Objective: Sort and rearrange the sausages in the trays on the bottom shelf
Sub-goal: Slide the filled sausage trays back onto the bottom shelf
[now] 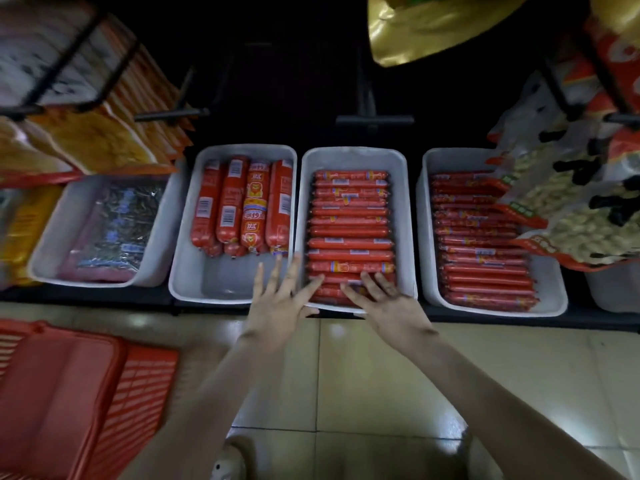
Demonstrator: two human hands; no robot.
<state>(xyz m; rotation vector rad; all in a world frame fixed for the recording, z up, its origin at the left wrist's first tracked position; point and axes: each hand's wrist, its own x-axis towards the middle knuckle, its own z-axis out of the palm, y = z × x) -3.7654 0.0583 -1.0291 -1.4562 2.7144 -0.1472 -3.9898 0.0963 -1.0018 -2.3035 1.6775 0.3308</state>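
Fingers straight and spread, gripping nothing: the right hand (391, 306) rests its tips on the nearest thin sausages (351, 254) in the middle tray (404, 220), and the left hand (277, 303) lies over that tray's near-left rim. Better to press flat and evenly, easing the near rows square with those farther back.

Dim light leaves the back of the shelf (104, 295) black, soft glare spots the floor tiles (353, 375), hanging packets (104, 140) at upper left smear with blur, and the wide lens bends the edges.
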